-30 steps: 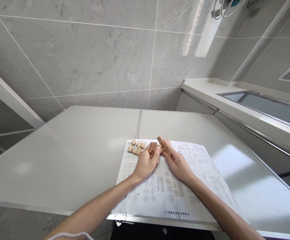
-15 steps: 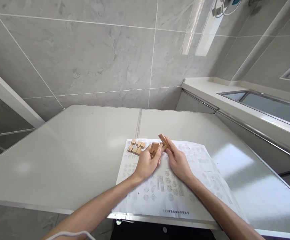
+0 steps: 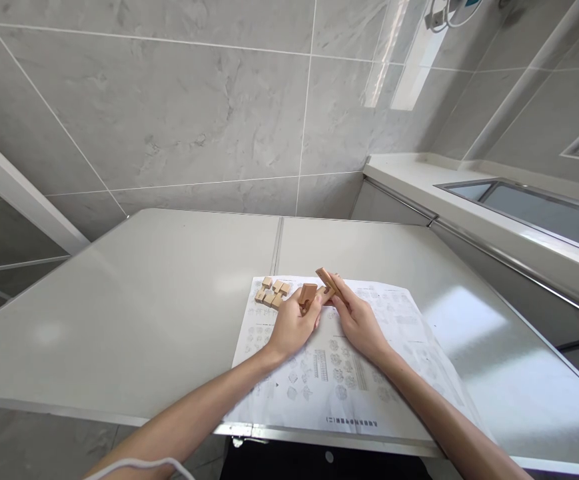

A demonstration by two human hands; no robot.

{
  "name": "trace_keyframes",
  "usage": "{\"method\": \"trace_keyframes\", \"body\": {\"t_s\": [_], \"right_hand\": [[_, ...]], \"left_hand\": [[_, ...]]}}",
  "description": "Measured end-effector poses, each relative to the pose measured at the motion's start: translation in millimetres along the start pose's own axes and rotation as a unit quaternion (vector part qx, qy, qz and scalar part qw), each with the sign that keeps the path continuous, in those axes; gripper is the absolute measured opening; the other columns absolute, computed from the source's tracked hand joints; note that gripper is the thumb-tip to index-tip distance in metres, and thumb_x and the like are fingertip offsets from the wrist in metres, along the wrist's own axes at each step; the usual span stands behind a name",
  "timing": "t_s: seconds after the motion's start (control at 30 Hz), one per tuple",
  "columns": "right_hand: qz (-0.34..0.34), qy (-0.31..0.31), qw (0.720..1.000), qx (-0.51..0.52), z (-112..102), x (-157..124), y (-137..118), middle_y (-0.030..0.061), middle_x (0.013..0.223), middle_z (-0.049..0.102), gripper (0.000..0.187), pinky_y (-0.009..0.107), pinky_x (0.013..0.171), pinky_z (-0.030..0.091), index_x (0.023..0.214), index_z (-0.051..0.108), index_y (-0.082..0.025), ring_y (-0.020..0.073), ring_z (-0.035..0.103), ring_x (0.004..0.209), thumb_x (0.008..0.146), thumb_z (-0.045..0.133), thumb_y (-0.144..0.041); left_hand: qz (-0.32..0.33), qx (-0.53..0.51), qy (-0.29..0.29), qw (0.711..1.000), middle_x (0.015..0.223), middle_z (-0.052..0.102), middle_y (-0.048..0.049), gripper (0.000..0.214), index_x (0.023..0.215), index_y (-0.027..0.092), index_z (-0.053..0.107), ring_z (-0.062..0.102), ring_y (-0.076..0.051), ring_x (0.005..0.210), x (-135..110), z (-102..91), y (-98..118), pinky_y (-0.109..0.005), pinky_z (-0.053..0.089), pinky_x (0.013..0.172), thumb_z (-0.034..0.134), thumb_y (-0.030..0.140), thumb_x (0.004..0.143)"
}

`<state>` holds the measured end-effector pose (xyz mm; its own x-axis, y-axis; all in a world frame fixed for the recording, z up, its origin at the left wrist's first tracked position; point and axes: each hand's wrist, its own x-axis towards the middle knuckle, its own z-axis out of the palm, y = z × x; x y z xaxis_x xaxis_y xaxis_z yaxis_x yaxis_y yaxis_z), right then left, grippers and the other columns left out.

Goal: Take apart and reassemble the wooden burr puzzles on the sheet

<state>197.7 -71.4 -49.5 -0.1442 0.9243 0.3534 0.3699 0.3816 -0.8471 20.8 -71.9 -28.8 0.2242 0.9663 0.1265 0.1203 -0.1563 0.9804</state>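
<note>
Above the middle of a printed paper sheet [image 3: 289, 417], both my hands are closed on notched wooden puzzle pieces. My left hand [image 3: 293, 328] grips a reddish-brown wooden piece [image 3: 308, 293] that stands up between thumb and fingers. My right hand [image 3: 359, 320] pinches a long wooden bar [image 3: 328, 280], tilted up to the left. Between the hands a paler wooden piece [image 3: 325, 294] meets the bar. How the pieces join is partly hidden by my fingers. Several small wooden blocks [image 3: 272, 293] lie on the sheet just beyond my left hand.
The sheet lies on a pale folding table [image 3: 119, 313] with a seam [image 3: 278, 247] across it. A grey tiled wall [image 3: 169, 113] rises behind. On the right runs a white counter [image 3: 404, 175] with a sink-like opening. A white cable [image 3: 139, 463] crosses my left forearm.
Almost nothing differs. The fingers of both hands shift slightly around the wooden pieces, and the paler piece between them shows a little more.
</note>
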Motion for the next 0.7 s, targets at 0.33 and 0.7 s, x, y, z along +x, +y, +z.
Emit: {"method": "trace_keyframes", "body": {"t_s": [0.33,0.7], "right_hand": [[0.007,-0.006,1.000,-0.015,1.8,-1.3,1.8,-0.0025,0.166,0.050,0.054,0.058,0.122,0.049,0.165,0.044,-0.038,0.0307,0.047,0.154,0.112,0.038,-0.029],[-0.025,0.012,0.999,-0.032,5.5,-0.9,2.6,-0.0046,0.167,0.049,0.054,0.058,0.128,0.040,0.166,0.040,-0.041,0.0259,0.037,0.160,0.114,0.035,-0.029]], "left_hand": [[0.002,-0.001,-0.001,1.000,0.060,0.056,0.0048,0.039,0.085,0.022,0.056,0.053,-0.014,0.053,0.5,0.1,-1.4,-0.027,0.043,0.056,0.056,0.056,0.105],[0.000,-0.002,-0.003,1.000,0.060,0.057,0.0043,0.041,0.084,0.022,0.055,0.053,-0.014,0.053,-0.2,0.7,0.2,-0.028,0.044,0.056,0.055,0.058,0.105]]}}
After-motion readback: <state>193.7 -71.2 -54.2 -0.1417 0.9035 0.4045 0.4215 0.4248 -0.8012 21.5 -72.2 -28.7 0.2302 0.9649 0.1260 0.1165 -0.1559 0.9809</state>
